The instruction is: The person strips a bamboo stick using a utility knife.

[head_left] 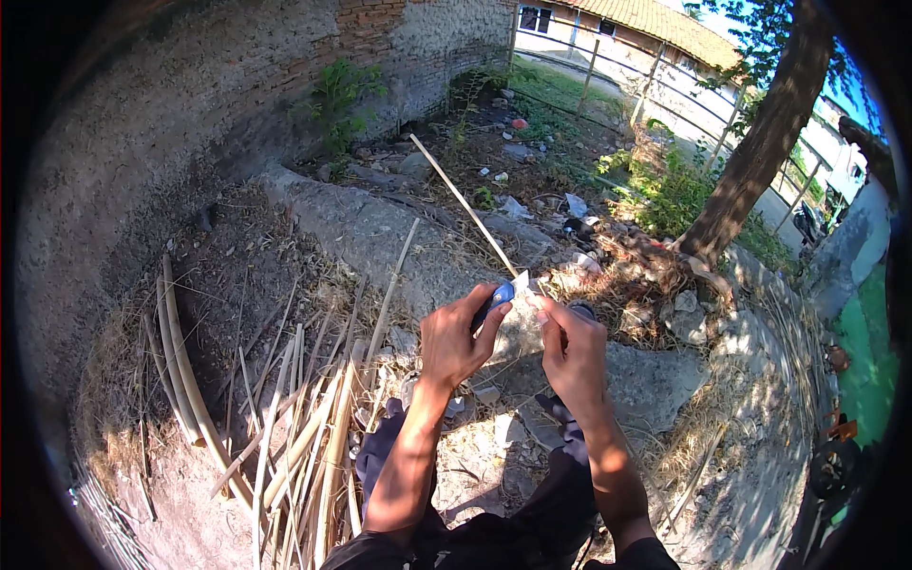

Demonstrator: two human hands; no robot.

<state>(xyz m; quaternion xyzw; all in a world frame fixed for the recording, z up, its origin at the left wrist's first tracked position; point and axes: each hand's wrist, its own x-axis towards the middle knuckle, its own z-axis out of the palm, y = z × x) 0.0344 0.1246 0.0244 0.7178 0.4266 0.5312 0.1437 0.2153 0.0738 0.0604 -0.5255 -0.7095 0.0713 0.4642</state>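
My left hand grips a small knife with a blue handle, its pale blade pointing up and right. My right hand pinches the near end of a long thin bamboo strip that runs away up and left over the ground. The blade meets the strip right where my two hands come together. Both forearms enter from the lower edge, above my dark trousers.
A pile of split bamboo strips lies on the ground at lower left. A rough plastered wall curves behind. A tree trunk stands at right, with a fence and scattered litter beyond. Flat stones lie under my hands.
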